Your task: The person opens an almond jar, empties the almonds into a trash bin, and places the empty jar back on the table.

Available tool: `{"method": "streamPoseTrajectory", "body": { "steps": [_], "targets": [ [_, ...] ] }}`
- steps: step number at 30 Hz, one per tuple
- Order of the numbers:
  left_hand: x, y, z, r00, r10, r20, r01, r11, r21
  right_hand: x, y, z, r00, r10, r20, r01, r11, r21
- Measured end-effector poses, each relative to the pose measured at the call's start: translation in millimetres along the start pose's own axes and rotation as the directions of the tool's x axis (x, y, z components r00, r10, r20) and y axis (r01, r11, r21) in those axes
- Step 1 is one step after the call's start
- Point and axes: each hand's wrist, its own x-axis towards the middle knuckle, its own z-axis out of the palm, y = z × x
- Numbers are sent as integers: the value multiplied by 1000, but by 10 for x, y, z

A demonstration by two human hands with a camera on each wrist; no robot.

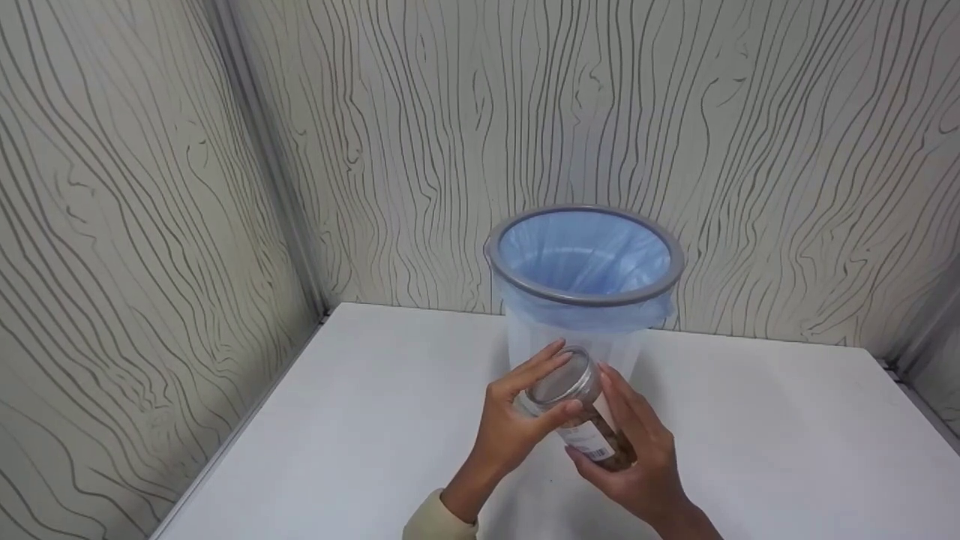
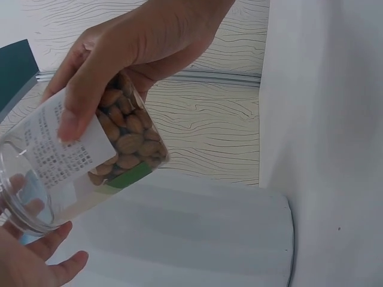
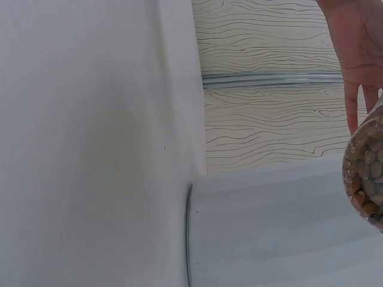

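Note:
A clear jar [image 1: 589, 437] of almonds, with a white label, is tilted between the two hands in the head view. My left hand [image 1: 514, 420] spans the jar's round top, thumb on the near side and fingers on the far side. Lower down, my right hand [image 1: 645, 457] grips the body of the jar. The left wrist view shows the almonds [image 2: 131, 137] gathered toward the jar's base, with the right thumb lying over the label [image 2: 72, 149]. In the right wrist view the jar's base [image 3: 372, 179] shows at the right edge.
Just beyond the hands stands a bin with a grey rim [image 1: 589, 300] and a blue bag liner [image 1: 585, 259], on a white table [image 1: 360, 420]. Behind it rises a wall [image 1: 420, 150] with a wood-grain pattern, and another panel [image 1: 135, 225] stands at left.

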Motion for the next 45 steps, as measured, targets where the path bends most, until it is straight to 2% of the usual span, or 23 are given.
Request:
{"method": "streamPoseTrajectory", "body": {
  "steps": [5,14,23,35,45],
  "targets": [
    [-9,-24,-20,998,48,26,-48,999,-2,20,-24,-10,1000,1,-1,-1,1000,14],
    [-2,-53,-33,995,73,64,-72,997,-23,6,-13,-12,1000,0,2,0,1000,19],
    [-1,-60,-21,995,80,55,-78,996,-36,70,-78,-16,999,-25,-24,26,999,41],
    [-15,-63,7,997,67,26,-67,998,-14,4,-25,-13,1000,-9,9,9,1000,9],
    [-12,-79,8,998,62,22,-60,996,-68,-36,36,-12,1000,-2,25,2,1000,-5]
  ]
}}
